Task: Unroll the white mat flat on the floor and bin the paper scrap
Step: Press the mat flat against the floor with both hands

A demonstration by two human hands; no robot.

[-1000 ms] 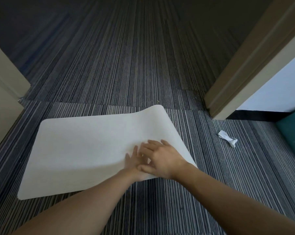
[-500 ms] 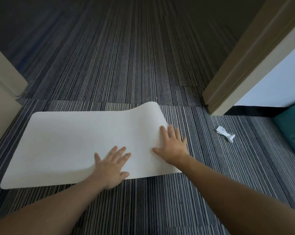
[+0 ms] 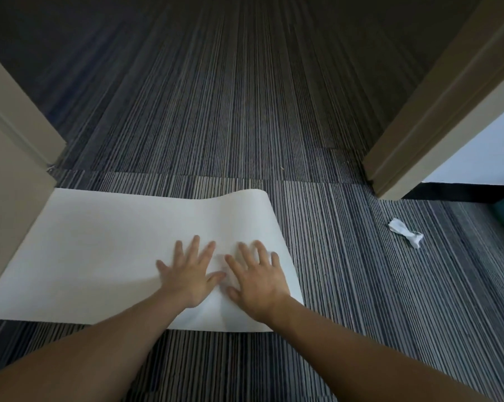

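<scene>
Mat point(image 3: 106, 250) lies unrolled on the carpet point(image 3: 346, 285); left hand point(image 3: 191, 275) and right hand point(image 3: 258, 281) press flat, fingers spread, near its right edge, paper scrap point(image 3: 406, 236) well apart.

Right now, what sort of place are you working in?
Probably an office or hotel-style doorway: striped carpet tiles and beige door frames on both sides, with the white mat spread across the threshold.

Paper scrap point(image 3: 406, 236) right of mat point(image 3: 100, 245)

L grip point(image 3: 191, 274) & R grip point(image 3: 256, 281) flat, palms down, fingers splayed, side by side.
</scene>
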